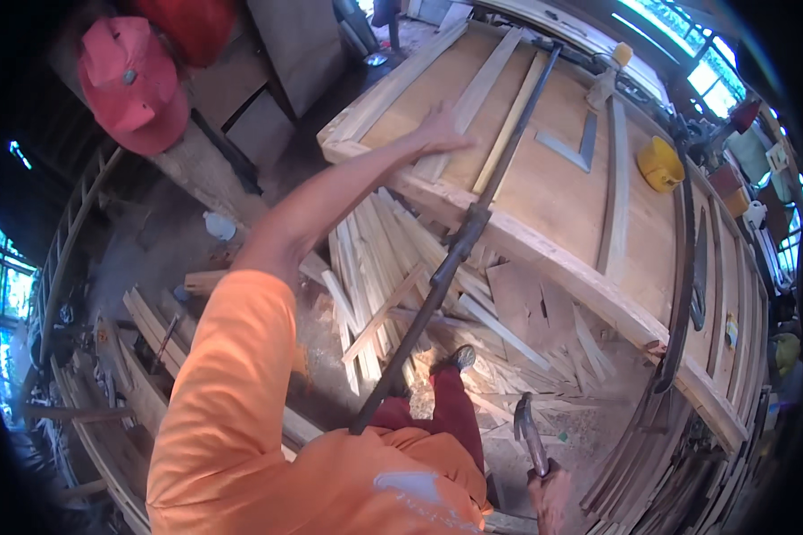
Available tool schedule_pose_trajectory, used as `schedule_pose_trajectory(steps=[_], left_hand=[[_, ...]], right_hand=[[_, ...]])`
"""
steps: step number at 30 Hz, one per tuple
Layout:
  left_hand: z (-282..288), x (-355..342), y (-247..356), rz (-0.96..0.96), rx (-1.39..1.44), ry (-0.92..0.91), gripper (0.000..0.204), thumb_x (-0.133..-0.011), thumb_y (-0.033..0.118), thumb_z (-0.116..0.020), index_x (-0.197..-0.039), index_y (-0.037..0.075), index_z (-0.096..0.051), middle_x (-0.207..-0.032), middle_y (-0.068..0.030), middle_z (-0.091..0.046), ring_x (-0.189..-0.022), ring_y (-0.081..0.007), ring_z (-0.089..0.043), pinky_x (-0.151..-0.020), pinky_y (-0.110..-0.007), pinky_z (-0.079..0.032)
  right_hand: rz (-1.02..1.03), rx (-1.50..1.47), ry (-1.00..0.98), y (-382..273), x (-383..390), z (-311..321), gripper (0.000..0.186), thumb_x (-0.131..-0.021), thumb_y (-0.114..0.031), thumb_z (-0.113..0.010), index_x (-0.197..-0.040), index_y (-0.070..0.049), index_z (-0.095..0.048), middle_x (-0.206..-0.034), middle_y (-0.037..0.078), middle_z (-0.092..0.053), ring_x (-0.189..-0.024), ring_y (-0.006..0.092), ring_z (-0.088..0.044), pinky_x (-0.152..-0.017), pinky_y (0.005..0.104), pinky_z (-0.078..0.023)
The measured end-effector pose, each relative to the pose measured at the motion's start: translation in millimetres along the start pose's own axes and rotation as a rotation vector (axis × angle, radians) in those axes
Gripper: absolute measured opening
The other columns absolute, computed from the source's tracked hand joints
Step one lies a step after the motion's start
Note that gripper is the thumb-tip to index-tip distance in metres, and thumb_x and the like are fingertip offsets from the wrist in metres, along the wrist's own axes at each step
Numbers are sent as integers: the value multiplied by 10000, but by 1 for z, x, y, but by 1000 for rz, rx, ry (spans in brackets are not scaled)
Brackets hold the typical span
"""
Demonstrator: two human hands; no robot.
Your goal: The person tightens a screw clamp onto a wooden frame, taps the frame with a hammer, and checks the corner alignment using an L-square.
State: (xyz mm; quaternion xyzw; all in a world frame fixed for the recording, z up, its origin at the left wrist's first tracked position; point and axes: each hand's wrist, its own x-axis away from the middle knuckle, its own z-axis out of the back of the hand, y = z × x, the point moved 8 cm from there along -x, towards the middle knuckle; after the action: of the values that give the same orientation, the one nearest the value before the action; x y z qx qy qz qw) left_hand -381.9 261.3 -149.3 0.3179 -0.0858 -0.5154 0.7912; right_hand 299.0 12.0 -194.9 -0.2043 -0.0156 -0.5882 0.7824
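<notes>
My left hand (443, 134) lies over a pale wooden slat (486, 85) near the left end of a large framed wood panel (544, 192). Its fingers look spread, a little blurred, and hold nothing. Low at the right, my right hand (551, 495) grips a claw hammer (533, 441) by its handle, head upward, apart from the panel. A long dark bar clamp (455, 254) crosses the panel just right of my left hand, and its bar runs back toward my body. Beside that clamp, a yellowish strip (511, 120) lies along the panel.
On the panel rest a metal square (583, 153), a yellow cut-open container (660, 164) and a second dark clamp (684, 285). Loose wood strips (375, 267) cover the floor below. Stacked thin boards (656, 473) stand at right. A pink cap (129, 85) sits on a post at far left.
</notes>
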Motion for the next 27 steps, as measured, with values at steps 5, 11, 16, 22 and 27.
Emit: schedule_pose_trajectory(steps=[5, 11, 16, 22, 27], left_hand=[[-11, 11, -21, 57, 63, -49, 952, -744, 279, -829, -1494, -81, -365, -1367, -380, -591, -1275, -507, -604, -1105, -502, -496], [-8, 21, 10, 53, 52, 9, 703, -740, 235, -788, -1339, -13, -516, -1223, -345, -661, -1154, -507, -648, -985, -527, -525], [-8, 30, 19, -4, 80, 53, 670, -755, 248, -773, -1327, 1, -528, -1179, -323, -691, -1124, -507, -662, -969, -536, -525], [-2, 17, 2, 48, -62, 37, 694, -745, 223, -780, -1337, -33, -523, -1204, -344, -685, -1151, -510, -664, -994, -529, -545], [11, 11, -20, 12, -39, 52, 774, -739, 270, -796, -1408, 9, -510, -1194, -337, -688, -1131, -507, -665, -983, -523, -530]], right_hand=[[-194, -129, -25, 40, 0, -38, 234, -726, -182, -669, -781, 44, -696, -667, 271, -639, -637, 445, -659, -653, 509, -525], [-215, -231, -59, 16, -6, -32, 229, -725, -156, -670, -803, 58, -696, -725, 298, -664, -713, 495, -681, -713, 529, -536], [-205, -243, -137, 2, -19, -36, 245, -728, -152, -669, -833, 67, -702, -733, 303, -663, -707, 498, -673, -719, 525, -533], [-216, -273, -145, -3, -25, -32, 263, -733, -156, -675, -833, 87, -690, -705, 303, -648, -692, 489, -665, -710, 519, -521], [-189, -300, -138, 3, -23, -37, 235, -747, -158, -647, -795, 72, -648, -618, 187, -584, -561, 274, -572, -614, 450, -473]])
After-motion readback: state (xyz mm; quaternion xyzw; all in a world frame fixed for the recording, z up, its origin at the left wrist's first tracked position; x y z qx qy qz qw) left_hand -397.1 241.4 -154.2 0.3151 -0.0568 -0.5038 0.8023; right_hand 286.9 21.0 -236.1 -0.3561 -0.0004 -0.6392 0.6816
